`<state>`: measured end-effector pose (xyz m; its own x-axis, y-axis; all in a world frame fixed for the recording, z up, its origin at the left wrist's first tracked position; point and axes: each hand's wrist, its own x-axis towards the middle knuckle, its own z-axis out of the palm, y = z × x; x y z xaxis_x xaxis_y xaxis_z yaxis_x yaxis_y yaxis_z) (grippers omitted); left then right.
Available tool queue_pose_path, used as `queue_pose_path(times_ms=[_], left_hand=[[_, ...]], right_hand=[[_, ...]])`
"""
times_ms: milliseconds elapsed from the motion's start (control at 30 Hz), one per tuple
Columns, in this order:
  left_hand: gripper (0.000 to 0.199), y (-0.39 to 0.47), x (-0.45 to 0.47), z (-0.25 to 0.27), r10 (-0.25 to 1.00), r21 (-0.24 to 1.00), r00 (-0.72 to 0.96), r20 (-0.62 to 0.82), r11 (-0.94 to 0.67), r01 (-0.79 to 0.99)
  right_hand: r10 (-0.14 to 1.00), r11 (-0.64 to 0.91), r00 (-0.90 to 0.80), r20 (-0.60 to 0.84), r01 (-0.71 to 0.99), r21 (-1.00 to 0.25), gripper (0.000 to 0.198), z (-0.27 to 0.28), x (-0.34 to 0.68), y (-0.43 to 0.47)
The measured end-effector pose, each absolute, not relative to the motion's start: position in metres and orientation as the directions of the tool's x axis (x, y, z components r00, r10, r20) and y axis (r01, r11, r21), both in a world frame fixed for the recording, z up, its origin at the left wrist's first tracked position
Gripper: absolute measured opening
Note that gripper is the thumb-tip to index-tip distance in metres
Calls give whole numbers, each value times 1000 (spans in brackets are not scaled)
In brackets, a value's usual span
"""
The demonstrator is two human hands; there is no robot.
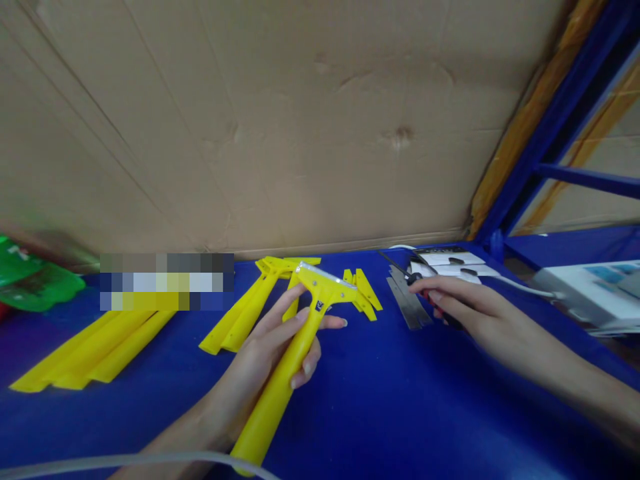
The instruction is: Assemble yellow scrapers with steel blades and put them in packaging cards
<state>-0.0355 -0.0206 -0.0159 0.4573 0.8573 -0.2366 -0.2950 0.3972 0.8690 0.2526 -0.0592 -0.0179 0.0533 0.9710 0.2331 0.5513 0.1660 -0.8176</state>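
My left hand (263,347) is wrapped round the handle of a yellow scraper (277,387), whose wide head points up and away with a metal strip along its edge and two screws in its face. On the right, my right hand (465,303) is closed on a screwdriver (414,279) with a red and black handle, its dark shaft pointing up and left. Below that shaft lie several flat metal blades (403,297) on the blue table. Small yellow plates (369,291) with holes rest just behind the scraper's head.
More yellow scraper handles (237,317) lie behind my left hand, and another group (110,347) further left, partly pixelated. White boxes (450,261) sit behind the blades. A green plastic bag (37,277) is at far left. Cardboard (300,133) stands behind the table (375,400); a white cable (525,283) runs right.
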Motion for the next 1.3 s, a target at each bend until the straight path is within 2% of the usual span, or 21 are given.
queue_pose_path(times_ms=[200,367,467,567,700,867,933,1067,1167,1300], left_hand=[[80,-22,-34,-14,866,869,431,-255,400,-290],[71,-26,-31,-10,864,879,420,-277,404,-253],[68,-27,-31,-10,860,886,426,-281,403,-230],[67,-27,-31,-13,860,900,434,-267,384,-208],[67,-25,-25,-16,879,933,425,-217,315,-175],[68,-17,-1,-17,888,974,434,-155,210,-83],[67,-13,13,-14,880,981,458,-127,180,-74],[60,-8,42,-4,854,981,513,-90,165,-103],[53,-9,58,0,836,979,544,-74,163,-118],[49,-10,69,-2,812,977,580,-66,170,-126]], right_hand=[[932,310,-133,338,777,-548,28,-23,253,-63],[940,310,-219,262,869,-386,36,-36,249,-69],[952,285,-220,211,888,-360,39,-38,247,-71],[949,287,-213,233,890,-355,41,-29,244,-72],[907,268,-112,406,897,-351,40,-11,254,-66],[799,88,132,587,939,-331,21,-16,295,-46],[809,-11,178,560,958,-288,32,-25,310,-38],[859,-52,179,480,963,-266,50,-43,323,-29],[884,-68,180,431,963,-261,48,-48,325,-27],[894,-84,198,403,955,-285,31,-45,326,-28]])
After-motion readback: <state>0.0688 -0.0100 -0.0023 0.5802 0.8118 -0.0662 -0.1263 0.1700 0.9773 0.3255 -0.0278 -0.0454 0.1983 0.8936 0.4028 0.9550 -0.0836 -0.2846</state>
